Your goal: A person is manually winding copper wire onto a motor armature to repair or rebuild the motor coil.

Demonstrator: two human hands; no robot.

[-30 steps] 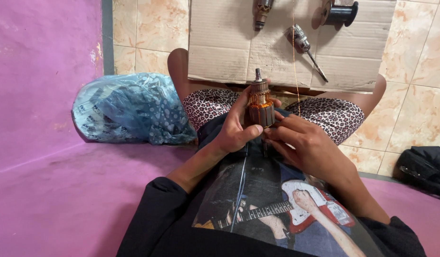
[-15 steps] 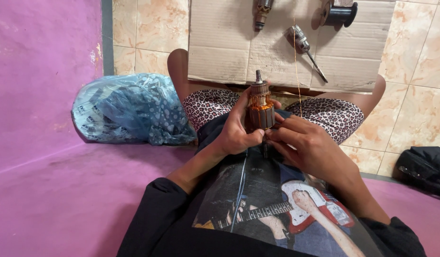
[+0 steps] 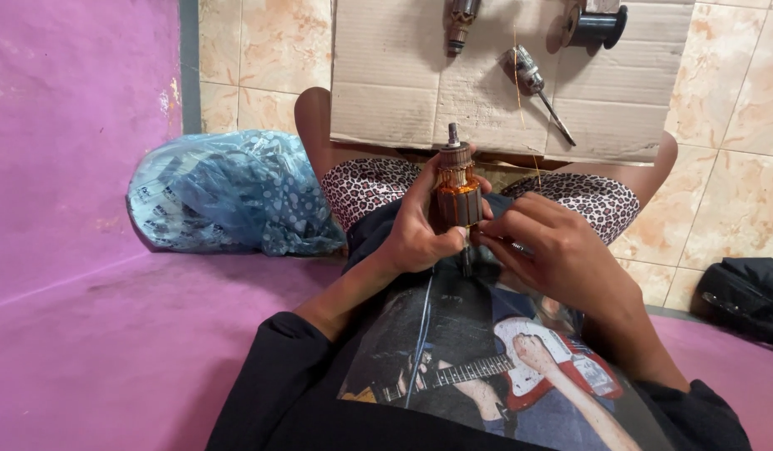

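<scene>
A motor armature with copper-coloured windings and a short steel shaft stands upright over my lap. My left hand is wrapped around its lower body from the left. My right hand meets it from the right, fingertips pinched at the windings' lower edge, where a thin copper wire runs up toward the cardboard. Whether the fingers grip that wire is too small to tell.
A flat cardboard sheet lies on the tiled floor ahead, carrying another armature, a screwdriver-like tool and a dark spool. A blue plastic bag sits left by the purple wall. A black bag is at right.
The armature and both hands have stayed almost still; the right fingertips shifted slightly against the windings.
</scene>
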